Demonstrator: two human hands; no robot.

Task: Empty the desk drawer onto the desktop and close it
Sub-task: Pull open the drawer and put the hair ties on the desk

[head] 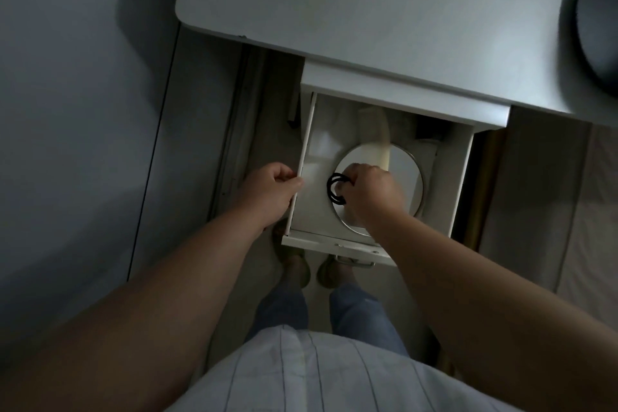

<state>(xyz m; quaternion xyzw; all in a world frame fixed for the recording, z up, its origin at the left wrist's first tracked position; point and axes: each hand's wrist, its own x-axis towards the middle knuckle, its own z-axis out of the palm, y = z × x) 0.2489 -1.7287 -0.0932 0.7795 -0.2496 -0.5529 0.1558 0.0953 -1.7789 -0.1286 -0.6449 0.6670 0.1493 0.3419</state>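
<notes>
The white desk drawer (pixel 459 177) stands pulled out below the white desktop (pixel 368 3). My left hand (pixel 267 192) grips the drawer's left side wall. My right hand (pixel 371 194) is inside the drawer, closed on black elastic bands (pixel 335 188), just above a round mirror (pixel 404 174) lying flat on the drawer floor. A cream-coloured flat object (pixel 374 130) lies across the mirror's far edge, partly under the desk's front. The drawer's back right corner is dark and hard to read.
A dark rounded object (pixel 598 23) sits at the desktop's right edge, blurred. A metal handle (pixel 356 262) is on the drawer front. My feet (pixel 311 273) stand below the drawer. A wall is at left; fabric lies at right.
</notes>
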